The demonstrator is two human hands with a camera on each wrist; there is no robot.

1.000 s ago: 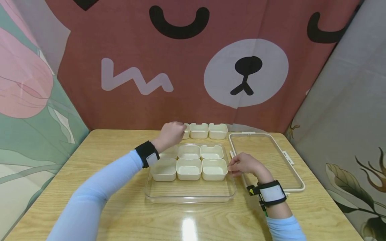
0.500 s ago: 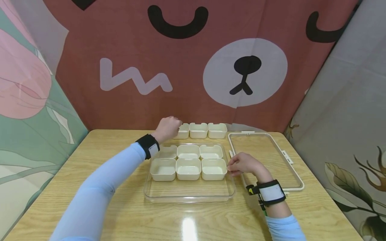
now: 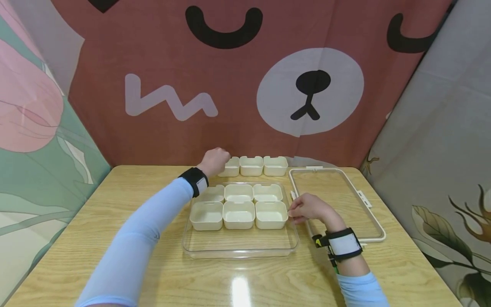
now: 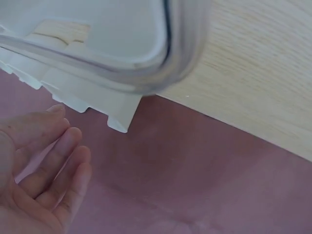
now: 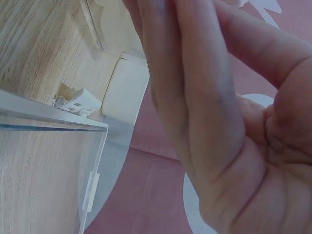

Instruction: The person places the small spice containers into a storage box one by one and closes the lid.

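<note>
Counter (image 3: 184,281), bearing one clear tray (image 3: 241,254); inside, six cream bins (image 3: 239,215), two rows of three. Right hand (image 3: 310,207), fingers straight, at the near-right bin; contact uncertain. White-rimmed lid (image 3: 364,199), flat, right of tray. Left hand (image 3: 215,161), fingers loosely bent, seemingly holding nothing, beside three further bins (image 3: 251,166) along the back edge. Probable risk: a fingertip nudge knocking that row askew.

Six cream open-topped bins (image 3: 239,215) stand upright in two rows inside a clear tray (image 3: 239,244), three more (image 3: 251,166) behind it.
</note>
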